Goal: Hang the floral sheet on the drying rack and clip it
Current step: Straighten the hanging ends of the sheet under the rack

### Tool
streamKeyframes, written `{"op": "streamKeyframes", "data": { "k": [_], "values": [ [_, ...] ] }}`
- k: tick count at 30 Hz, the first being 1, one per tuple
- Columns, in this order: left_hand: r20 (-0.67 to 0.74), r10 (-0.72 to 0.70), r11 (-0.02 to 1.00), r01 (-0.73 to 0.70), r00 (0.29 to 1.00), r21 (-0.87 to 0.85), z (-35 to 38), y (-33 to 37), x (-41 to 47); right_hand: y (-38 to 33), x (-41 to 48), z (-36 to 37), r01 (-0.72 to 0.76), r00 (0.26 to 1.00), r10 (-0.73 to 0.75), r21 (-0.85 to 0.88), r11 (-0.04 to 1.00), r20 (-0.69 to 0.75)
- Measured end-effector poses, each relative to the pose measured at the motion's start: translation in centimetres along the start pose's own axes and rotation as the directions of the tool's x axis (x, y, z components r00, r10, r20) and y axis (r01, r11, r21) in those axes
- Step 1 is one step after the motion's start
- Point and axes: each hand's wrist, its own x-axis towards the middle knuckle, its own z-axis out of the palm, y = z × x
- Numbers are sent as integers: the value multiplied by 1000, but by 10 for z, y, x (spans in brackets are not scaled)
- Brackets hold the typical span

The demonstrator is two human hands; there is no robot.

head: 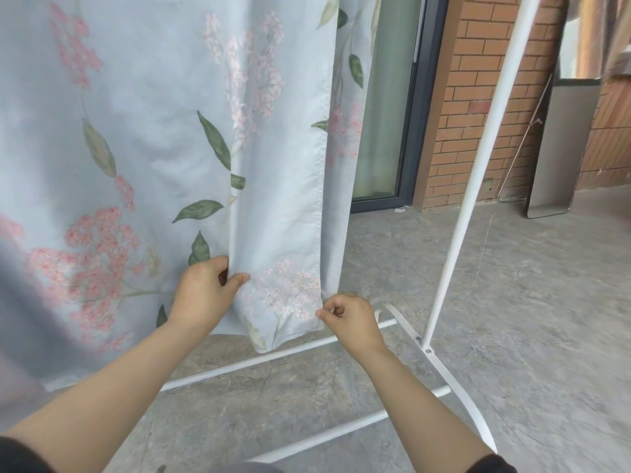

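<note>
Now the pale blue cloth sheet with pink flowers and green leaves (153,114) hangs down in front of the person and fills the left side of the view. Its top goes out of the picture, so what it hangs from cannot be seen. A second layer of the same cloth shows behind its right edge.

The left hand (205,288) holds a fold of the sheet low down. The thumb and the curled fingers squeeze the cloth between them. The right hand (351,319) is just to the right of it, at the stitched side edge of the sheet. Its thumb and first finger pinch that edge near the bottom corner, and the other fingers are curled in. The strip of cloth between the two hands has pale pink flowers on it.

The bottom corner of the sheet hangs close to a long low bar of the white metal drying rack (478,165). A tall thin pole of the rack leans up on the right. It joins a flat white foot with two screws. Another low bar lies nearer to the person.

Both arms are bare, with dark sleeves (20,455) at the bottom corners.

The rack stands on a grey stone floor (512,302). Behind it are a red brick wall (478,97) and a glass door with a dark frame (392,114). A tall grey panel (560,148) and a thin stick (522,141) lean on the wall.
</note>
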Motion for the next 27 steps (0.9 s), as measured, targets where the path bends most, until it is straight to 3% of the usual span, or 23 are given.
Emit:
{"op": "streamKeyframes", "data": {
  "k": [3, 10, 19, 22, 25, 27],
  "values": [
    [24, 0, 1000, 0, 1000, 7, 4, 3, -4, 9, -11, 1, -22, 1000, 23, 44, 999, -14],
    [63, -38, 998, 42, 997, -51, 33, 9, -16, 35, -33, -11, -115, 971, 176, 331, 937, -162],
    [62, -34, 999, 35, 998, -18, 49, 27, -14, 46, -36, -15, -134, 936, 240, 371, 919, -257],
    [-4, 46, 999, -46, 999, 4, 42, 52, -23, 44, -39, -16, -115, 936, 231, 391, 913, -265],
    [-60, 184, 966, -192, 981, -174, 32, 93, -26, 39, -41, -20, -114, 956, 206, 381, 918, -211],
    [-37, 198, 948, -201, 979, -247, 31, 119, -21, 33, -43, -22, -119, 971, 181, 340, 933, -158]
  ]
}}
